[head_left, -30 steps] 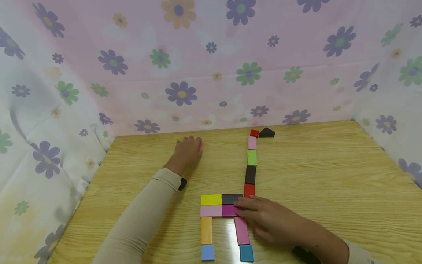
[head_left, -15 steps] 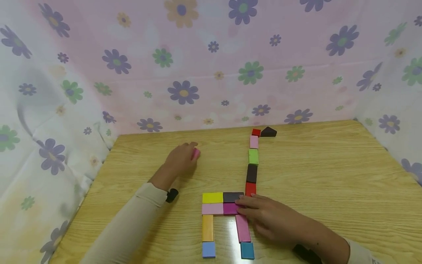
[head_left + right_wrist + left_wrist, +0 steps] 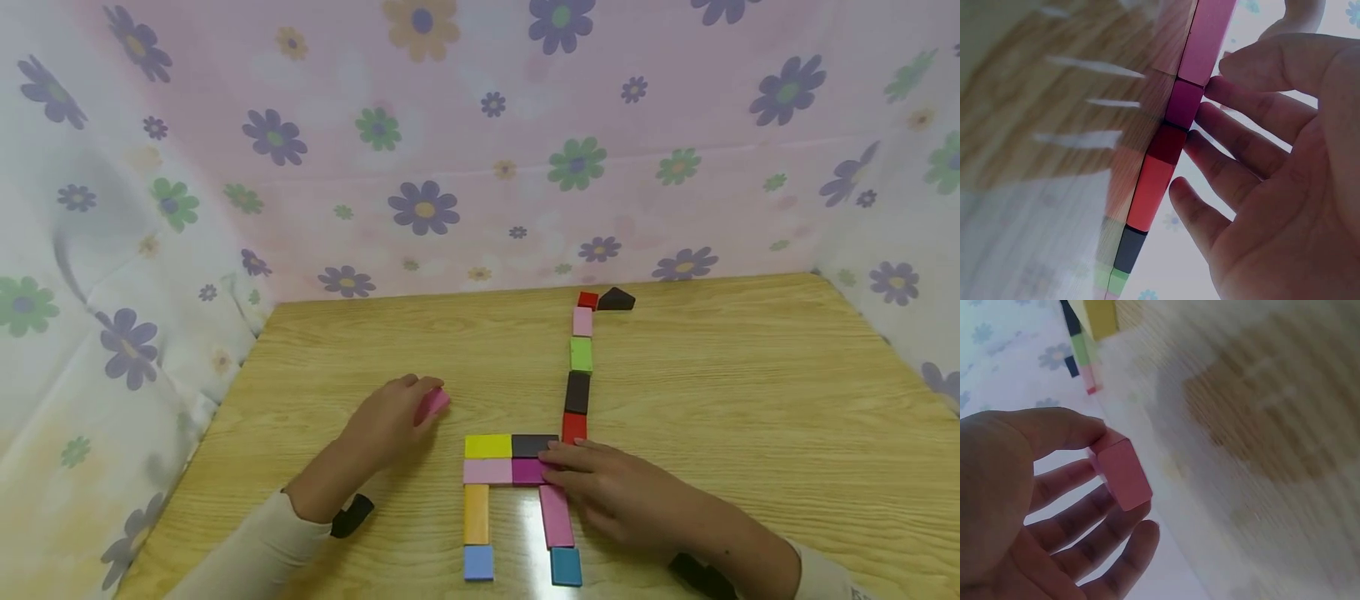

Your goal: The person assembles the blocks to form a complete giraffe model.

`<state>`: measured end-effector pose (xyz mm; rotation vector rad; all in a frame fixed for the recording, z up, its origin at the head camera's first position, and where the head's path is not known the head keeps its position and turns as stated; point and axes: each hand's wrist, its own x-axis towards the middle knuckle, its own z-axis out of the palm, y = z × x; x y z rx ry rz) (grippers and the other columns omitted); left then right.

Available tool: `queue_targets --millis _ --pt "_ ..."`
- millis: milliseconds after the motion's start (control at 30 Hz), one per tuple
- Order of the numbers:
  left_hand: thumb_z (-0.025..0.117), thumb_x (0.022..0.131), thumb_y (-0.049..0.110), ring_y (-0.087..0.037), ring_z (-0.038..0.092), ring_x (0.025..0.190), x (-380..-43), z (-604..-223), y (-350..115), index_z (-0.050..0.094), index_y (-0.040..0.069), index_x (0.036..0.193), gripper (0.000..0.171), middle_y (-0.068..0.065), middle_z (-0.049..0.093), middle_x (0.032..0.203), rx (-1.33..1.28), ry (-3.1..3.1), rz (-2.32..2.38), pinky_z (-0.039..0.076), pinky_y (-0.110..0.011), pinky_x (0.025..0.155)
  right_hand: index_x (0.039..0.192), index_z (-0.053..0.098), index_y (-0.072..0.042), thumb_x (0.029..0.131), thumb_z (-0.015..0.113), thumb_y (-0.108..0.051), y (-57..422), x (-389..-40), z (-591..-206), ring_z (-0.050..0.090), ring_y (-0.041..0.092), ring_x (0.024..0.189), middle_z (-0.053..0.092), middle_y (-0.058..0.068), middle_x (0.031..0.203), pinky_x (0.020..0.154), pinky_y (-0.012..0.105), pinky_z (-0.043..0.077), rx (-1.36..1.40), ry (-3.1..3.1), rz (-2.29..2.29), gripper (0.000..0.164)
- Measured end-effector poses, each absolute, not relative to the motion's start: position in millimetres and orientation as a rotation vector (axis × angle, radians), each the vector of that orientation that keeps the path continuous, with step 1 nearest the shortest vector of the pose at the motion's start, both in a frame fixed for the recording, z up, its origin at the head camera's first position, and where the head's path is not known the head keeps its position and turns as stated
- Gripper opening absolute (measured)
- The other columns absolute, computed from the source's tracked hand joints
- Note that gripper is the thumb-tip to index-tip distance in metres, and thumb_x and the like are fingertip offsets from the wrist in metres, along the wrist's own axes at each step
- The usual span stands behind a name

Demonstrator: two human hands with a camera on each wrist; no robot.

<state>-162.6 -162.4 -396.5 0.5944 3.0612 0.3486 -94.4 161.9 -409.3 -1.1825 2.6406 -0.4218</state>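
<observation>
My left hand (image 3: 386, 421) pinches a pink block (image 3: 1124, 475) between thumb and fingers, left of and slightly behind a flat arrangement of coloured blocks. With its fingers spread, my right hand (image 3: 615, 496) rests at the arrangement's right side. In the right wrist view its fingertips lie along the top of the magenta block (image 3: 1185, 103) and the neighbouring red block (image 3: 1154, 187). A yellow block (image 3: 487, 447) and a dark grey block (image 3: 534, 446) form the upper row. Below them lies a pale pink block (image 3: 487, 472) beside the magenta one.
Orange (image 3: 476, 514) and pink (image 3: 556, 517) blocks run toward me, ending in blue (image 3: 478, 563) and teal (image 3: 566, 567) blocks. A column with dark brown (image 3: 577, 392) and green (image 3: 581, 354) blocks reaches back to a black wedge (image 3: 617, 298). Flowered cloth (image 3: 465, 150) surrounds the table.
My left hand has come from the back of the table toward me and slightly left, carrying the pink block. The right hand has kept its place on the arrangement.
</observation>
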Motion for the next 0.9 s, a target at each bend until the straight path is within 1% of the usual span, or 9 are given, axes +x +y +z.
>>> queue_targets --millis 200,400,500,633,700,800,900 --pt "0.077 0.089 0.025 -0.018 0.061 0.084 -144 -398 -164 0.065 0.012 0.128 0.043 -0.01 0.07 0.113 0.6 3.044 0.361 0.053 -0.03 0.067 0.146 0.053 -0.024 0.1 0.058 -0.021 162 -95 -410 0.044 0.022 0.144 0.045 -0.007 0.155 0.11 0.049 0.044 -1.183 2.642 -0.427 0.046" --pt "0.077 0.087 0.022 -0.021 0.063 0.09 -129 -402 -160 0.065 0.012 0.128 0.044 -0.012 0.07 0.114 0.611 2.987 0.378 0.055 -0.034 0.071 0.146 0.053 -0.024 0.1 0.059 -0.022 163 -96 -410 0.043 0.022 0.144 0.044 -0.008 0.156 0.109 0.049 0.044 -1.185 2.643 -0.428 0.046" --pt "0.077 0.087 0.022 -0.019 0.062 0.086 -125 -404 -158 0.065 0.011 0.127 0.044 -0.012 0.07 0.111 0.641 2.979 0.383 0.053 -0.033 0.07 0.145 0.054 -0.024 0.099 0.059 -0.021 164 -95 -410 0.043 0.022 0.144 0.044 -0.007 0.155 0.109 0.049 0.045 -1.196 2.65 -0.427 0.046" --pt "0.077 0.087 0.023 -0.015 0.058 0.081 -123 -407 -157 0.065 0.012 0.127 0.044 -0.009 0.07 0.107 0.666 2.98 0.387 0.047 -0.029 0.064 0.145 0.054 -0.024 0.099 0.06 -0.021 165 -95 -411 0.044 0.021 0.143 0.045 -0.007 0.155 0.108 0.049 0.045 -1.204 2.654 -0.43 0.047" --pt "0.077 0.087 0.024 -0.013 0.057 0.08 -123 -408 -156 0.065 0.012 0.128 0.044 -0.008 0.071 0.108 0.662 2.971 0.386 0.046 -0.027 0.063 0.145 0.054 -0.024 0.099 0.06 -0.021 166 -95 -411 0.044 0.021 0.143 0.045 -0.007 0.155 0.108 0.049 0.046 -1.201 2.653 -0.435 0.047" --pt "0.077 0.087 0.025 -0.013 0.056 0.079 -123 -409 -155 0.065 0.013 0.128 0.044 -0.008 0.071 0.109 0.66 2.955 0.379 0.046 -0.026 0.063 0.145 0.054 -0.025 0.099 0.06 -0.022 166 -95 -411 0.044 0.021 0.143 0.045 -0.008 0.155 0.108 0.049 0.046 -1.193 2.649 -0.441 0.047" --pt "0.078 0.087 0.027 -0.012 0.056 0.08 -122 -409 -154 0.066 0.013 0.127 0.044 -0.007 0.071 0.109 0.664 2.952 0.364 0.048 -0.028 0.066 0.145 0.054 -0.025 0.099 0.06 -0.022 166 -95 -410 0.044 0.021 0.143 0.045 -0.008 0.155 0.108 0.049 0.046 -1.192 2.649 -0.438 0.047"
